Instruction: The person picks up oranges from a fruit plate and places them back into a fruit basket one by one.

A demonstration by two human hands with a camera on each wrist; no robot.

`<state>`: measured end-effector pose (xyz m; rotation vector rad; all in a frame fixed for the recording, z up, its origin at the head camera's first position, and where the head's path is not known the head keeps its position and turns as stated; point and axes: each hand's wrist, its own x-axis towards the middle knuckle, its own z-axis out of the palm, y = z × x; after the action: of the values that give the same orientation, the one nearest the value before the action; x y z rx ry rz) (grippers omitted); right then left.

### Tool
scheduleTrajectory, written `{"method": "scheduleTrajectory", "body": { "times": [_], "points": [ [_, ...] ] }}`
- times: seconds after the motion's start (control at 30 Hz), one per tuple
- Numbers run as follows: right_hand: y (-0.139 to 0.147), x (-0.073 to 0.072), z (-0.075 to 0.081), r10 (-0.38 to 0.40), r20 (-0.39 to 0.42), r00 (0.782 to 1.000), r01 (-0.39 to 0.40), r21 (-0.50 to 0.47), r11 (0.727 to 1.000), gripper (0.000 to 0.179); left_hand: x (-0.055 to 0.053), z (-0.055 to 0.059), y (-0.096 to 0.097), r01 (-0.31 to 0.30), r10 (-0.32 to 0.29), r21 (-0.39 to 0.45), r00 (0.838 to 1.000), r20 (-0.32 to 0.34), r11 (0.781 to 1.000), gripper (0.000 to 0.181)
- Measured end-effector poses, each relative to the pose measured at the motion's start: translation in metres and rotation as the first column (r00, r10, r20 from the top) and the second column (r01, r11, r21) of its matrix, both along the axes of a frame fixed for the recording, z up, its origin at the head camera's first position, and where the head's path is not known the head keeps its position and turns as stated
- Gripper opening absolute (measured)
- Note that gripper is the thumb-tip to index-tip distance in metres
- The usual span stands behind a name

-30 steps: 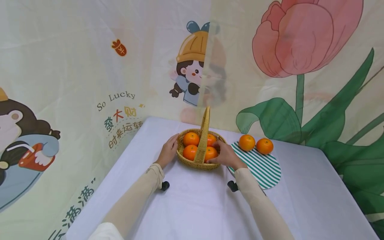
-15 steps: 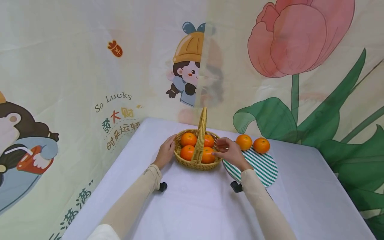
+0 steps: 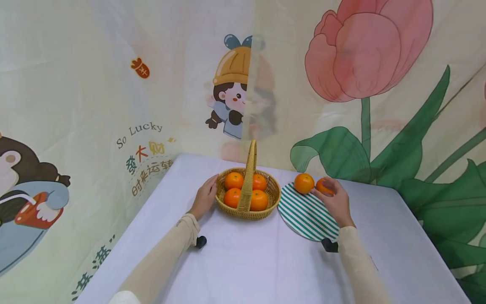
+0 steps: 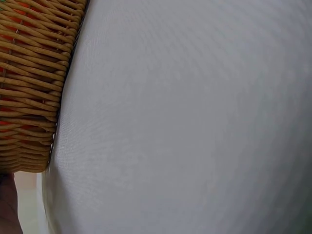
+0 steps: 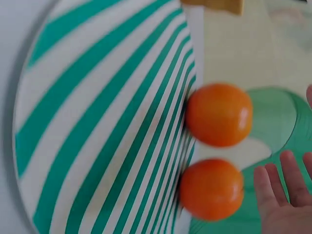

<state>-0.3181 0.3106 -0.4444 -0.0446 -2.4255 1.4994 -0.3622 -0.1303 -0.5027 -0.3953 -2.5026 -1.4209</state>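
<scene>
In the head view, a woven wicker basket [image 3: 247, 214] with a tall arched handle holds several oranges. My left hand [image 3: 203, 197] rests against the basket's left side with its fingers extended; the left wrist view shows the basket wall [image 4: 29, 87] and only a sliver of that hand. Two more oranges sit at the far edge of a flat round plate [image 3: 307, 215] with green and white stripes. My right hand [image 3: 338, 202] hovers at the right orange [image 3: 324, 185], partly covering it. In the right wrist view its fingers [image 5: 292, 183] are spread, apart from the lower orange [image 5: 212, 189].
The left orange [image 3: 304, 183] on the plate stands close beside the right one. A white cloth covers the table [image 3: 243, 261]. Printed curtains [image 3: 171, 50] rise behind the table and along its left side.
My right hand has let go of an orange in the basket, withdrawn, and moved right to the orange at the plate's far right. My left hand has stayed at the basket.
</scene>
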Motion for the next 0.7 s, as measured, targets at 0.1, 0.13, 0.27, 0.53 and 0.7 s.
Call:
{"method": "scheduleTrajectory", "body": {
  "times": [0.1,0.13,0.27,0.53,0.7],
  "points": [
    [0.020,-0.004,-0.006,-0.097,0.033,0.995,0.098,-0.031,0.995,0.075,0.001,0.000,-0.001,-0.017,0.017,-0.003,1.000,-0.005,1.000,0.044],
    [0.026,-0.005,-0.008,-0.122,0.047,0.991,0.124,-0.047,0.991,0.076,0.001,0.000,-0.001,-0.020,0.020,-0.005,1.000,-0.005,1.000,0.044],
    [0.041,-0.015,-0.017,-0.192,0.070,0.979,0.196,-0.060,0.979,0.080,0.000,-0.001,0.001,-0.006,0.006,-0.002,1.000,0.007,1.000,0.045],
    [0.051,-0.037,-0.038,-0.126,0.127,0.984,0.139,-0.097,0.986,0.092,-0.001,-0.005,-0.003,-0.012,0.012,0.014,1.000,-0.002,1.000,0.044],
    [0.059,-0.043,-0.047,-0.113,0.150,0.982,0.129,-0.098,0.987,0.096,-0.003,-0.005,0.000,0.000,0.000,0.014,1.000,-0.011,1.000,0.044]
  ]
}}
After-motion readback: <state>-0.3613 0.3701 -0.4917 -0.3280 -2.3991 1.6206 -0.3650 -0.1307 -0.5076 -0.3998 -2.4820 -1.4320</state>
